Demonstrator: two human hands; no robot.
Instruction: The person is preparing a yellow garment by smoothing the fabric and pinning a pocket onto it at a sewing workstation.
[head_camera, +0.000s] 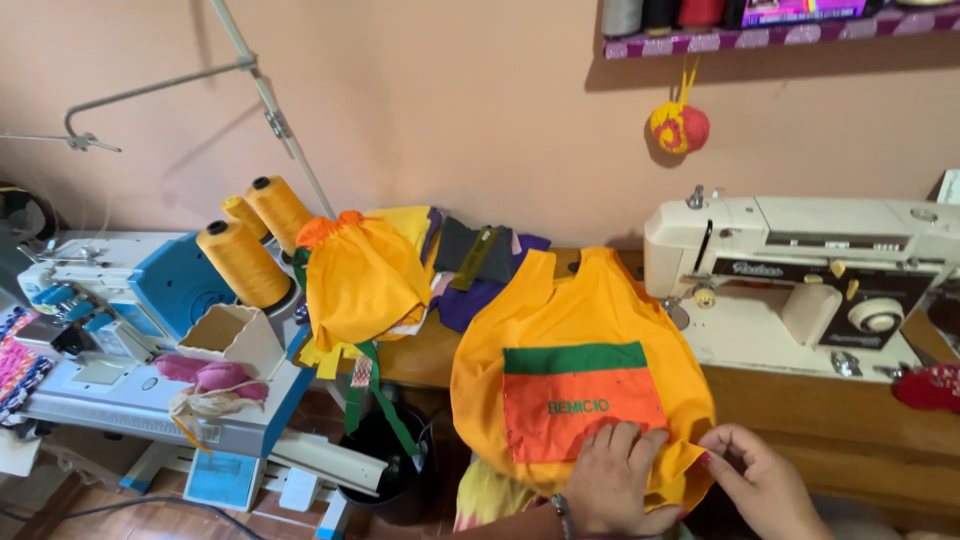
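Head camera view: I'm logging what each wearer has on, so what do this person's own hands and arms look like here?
Both hands are bare, with no gloves. The left hand has a thin beaded bracelet at the wrist. The right hand shows reddish polish on at least one fingernail. No sleeves are visible on the short stretch of forearm in view; any rings are too small to tell.

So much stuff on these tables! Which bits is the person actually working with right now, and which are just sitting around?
In hand:
- yellow apron, held by the left hand and right hand
- its orange pocket with a green band

Lying about:
- white sewing machine
- blue and white machine
- yellow thread cones
- pile of fabric
- knitted ball hanging from the shelf
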